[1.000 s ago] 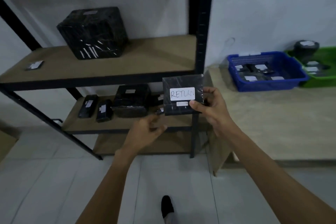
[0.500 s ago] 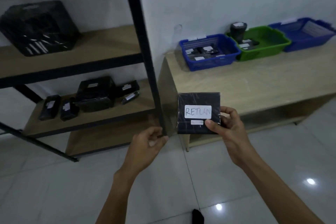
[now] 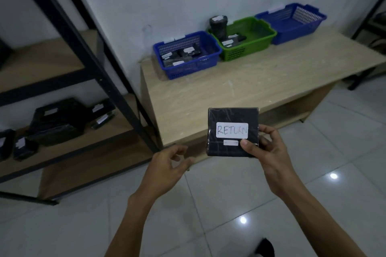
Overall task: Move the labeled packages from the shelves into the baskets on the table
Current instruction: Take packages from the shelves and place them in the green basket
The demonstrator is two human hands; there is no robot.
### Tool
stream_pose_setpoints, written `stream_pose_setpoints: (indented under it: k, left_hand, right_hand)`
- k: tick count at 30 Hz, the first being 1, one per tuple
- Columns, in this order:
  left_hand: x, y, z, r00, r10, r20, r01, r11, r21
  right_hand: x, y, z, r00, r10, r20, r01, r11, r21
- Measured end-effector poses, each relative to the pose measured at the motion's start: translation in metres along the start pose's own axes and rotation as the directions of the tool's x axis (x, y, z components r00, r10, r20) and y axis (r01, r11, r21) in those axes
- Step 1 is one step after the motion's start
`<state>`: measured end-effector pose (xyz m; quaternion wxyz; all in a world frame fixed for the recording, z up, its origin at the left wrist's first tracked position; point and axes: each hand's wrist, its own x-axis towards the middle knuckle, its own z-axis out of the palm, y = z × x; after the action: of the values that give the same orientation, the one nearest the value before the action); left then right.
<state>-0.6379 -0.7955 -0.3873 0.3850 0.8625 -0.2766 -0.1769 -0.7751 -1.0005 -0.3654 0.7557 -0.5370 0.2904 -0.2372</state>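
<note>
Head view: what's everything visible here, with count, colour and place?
Held package: one, black, white RETURN label, before table edge.
Near basket: one, blue, table left, holds black labelled packages.
Middle basket: one, green, holds black packages.
Far basket: one, blue, table right.
Table: one, light wood, against wall.
Shelving: one, black frame, left.
Shelf packages: several, black, lower shelf.
Shoe: one, black, bottom edge.
Left hand: loosely curled, holds nothing.
Right hand: grips held package.
</note>
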Motion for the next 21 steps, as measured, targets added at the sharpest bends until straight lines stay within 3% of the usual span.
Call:
stream_pose_setpoints:
  k: [8, 21]
  left_hand:
    - [0.084, 0.067, 0.089, 0.996, -0.091, 0.000, 0.091, 0.992, -0.085]
    - [0.323, 0.119, 0.145, 1.000, -0.001, 0.010, 0.001, 1.000, 0.028]
  right_hand:
    - [0.093, -0.036, -0.092, 0.999, 0.043, -0.005, -0.043, 0.999, -0.020]
    - [0.314, -0.071, -0.137, 0.998, 0.060, -0.023, -0.062, 0.996, -0.063]
